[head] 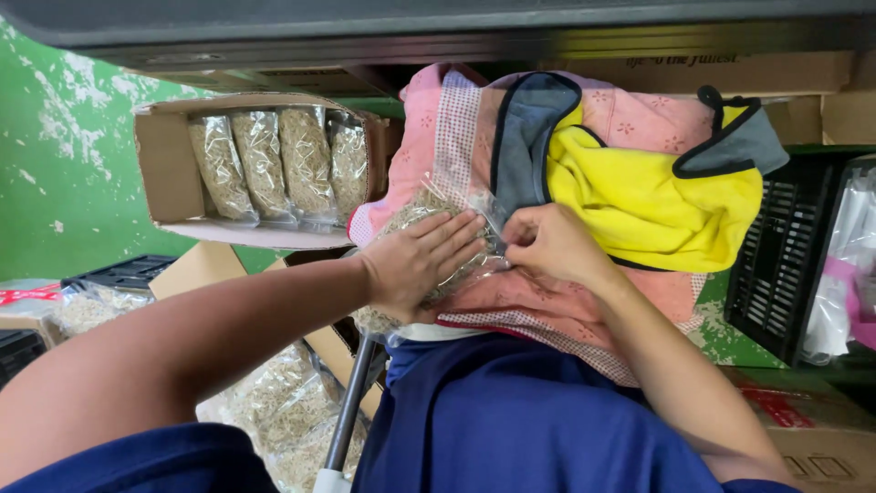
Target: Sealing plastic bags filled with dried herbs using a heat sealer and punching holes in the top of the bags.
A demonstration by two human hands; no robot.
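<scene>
At the centre of the frame the left hand [422, 262] lay flat, fingers spread, pressing a clear bag of pale grain [429, 239] onto the pink cloth [547, 301] over the lap. The right hand [547, 244] pinched the bag's edge. A cardboard box [164, 164] of similar bags sat upper left.

Bare forearms – dark blue short sleeves, dark blue trousers.
</scene>
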